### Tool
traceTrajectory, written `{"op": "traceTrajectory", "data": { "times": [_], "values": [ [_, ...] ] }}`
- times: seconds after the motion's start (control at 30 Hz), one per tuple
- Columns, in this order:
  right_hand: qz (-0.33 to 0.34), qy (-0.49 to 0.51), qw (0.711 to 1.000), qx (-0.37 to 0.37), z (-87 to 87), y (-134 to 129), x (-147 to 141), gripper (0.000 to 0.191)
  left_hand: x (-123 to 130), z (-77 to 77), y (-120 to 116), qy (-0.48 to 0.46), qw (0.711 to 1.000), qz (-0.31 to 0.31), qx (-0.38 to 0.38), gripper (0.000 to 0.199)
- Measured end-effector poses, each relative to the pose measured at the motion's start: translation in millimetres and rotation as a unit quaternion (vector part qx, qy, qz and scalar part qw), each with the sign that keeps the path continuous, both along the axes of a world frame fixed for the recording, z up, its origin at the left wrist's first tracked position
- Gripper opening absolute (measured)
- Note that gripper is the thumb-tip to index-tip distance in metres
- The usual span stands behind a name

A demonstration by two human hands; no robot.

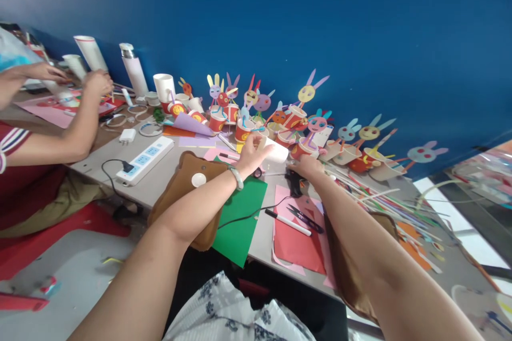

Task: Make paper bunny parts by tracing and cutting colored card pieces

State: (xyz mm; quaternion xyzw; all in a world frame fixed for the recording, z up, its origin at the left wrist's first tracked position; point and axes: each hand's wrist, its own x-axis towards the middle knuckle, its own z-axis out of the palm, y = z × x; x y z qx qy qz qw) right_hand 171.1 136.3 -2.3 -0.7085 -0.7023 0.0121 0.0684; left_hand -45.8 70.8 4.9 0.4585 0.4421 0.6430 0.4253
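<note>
- Your left hand (253,153) has its fingers gripping a white paper cup (277,151), held above the table just beyond the green sheet (245,205).
- Your right hand (311,167) has its fingers closed on a black corded tool (295,184), beyond and right of the green sheet.
- A marker (288,222) lies on red paper (298,251), right of the green sheet.
- A brown cushion (170,197) overlaps the green sheet's left side.

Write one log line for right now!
left hand: holding white cup | right hand: on black corded tool | nearer: green sheet | behind: rabbit-eared figures
</note>
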Motion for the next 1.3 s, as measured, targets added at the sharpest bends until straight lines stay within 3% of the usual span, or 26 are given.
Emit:
{"op": "traceTrajectory", "data": {
  "times": [0.1, 0.17, 0.2, 0.3, 0.33, 0.4, 0.57, 0.7, 1.0, 1.3],
  "values": [
    [-0.013, 0.024, 1.000, 0.012, 6.2, -7, 0, 0.049, -1, 2.1, 4, -0.055, 0.997, -0.010, -0.052, 0.039],
    [0.017, 0.147, 0.987, 0.056, 9.5, -16, 0, 0.051, -2, 4.0, 5, -0.090, 0.993, -0.025, -0.072, 0.039],
    [0.043, 0.245, 0.966, 0.075, 10.4, -22, -1, 0.051, -3, 5.0, 5, -0.106, 0.991, -0.033, -0.077, 0.038],
    [0.115, 0.513, 0.848, 0.064, 11.2, -46, -4, 0.048, -5, 8.4, 3, -0.142, 0.984, -0.062, -0.085, 0.031],
    [0.128, 0.556, 0.819, 0.065, 11.4, -54, -6, 0.047, -5, 9.4, 2, -0.149, 0.982, -0.075, -0.087, 0.028],
    [0.148, 0.585, 0.792, 0.091, 12.5, -70, -11, 0.049, -5, 11.1, -1, -0.156, 0.979, -0.106, -0.080, 0.024],
    [0.205, 0.529, 0.809, 0.152, 15.6, -94, -26, 0.059, -4, 11.6, -6, -0.153, 0.972, -0.172, -0.052, 0.028],
    [0.208, 0.522, 0.809, 0.175, 13.1, -100, -31, 0.060, -2, 7.7, -5, -0.176, 0.963, -0.202, -0.035, 0.034],
    [0.228, 0.447, 0.824, 0.264, 17.7, -112, -29, 0.054, 3, 13.6, -12, -0.231, 0.950, -0.209, -0.036, 0.041],
    [0.246, 0.406, 0.832, 0.287, 16.0, -116, -26, 0.054, 4, 16.8, -16, -0.198, 0.954, -0.227, -0.004, 0.042]
  ]
}}
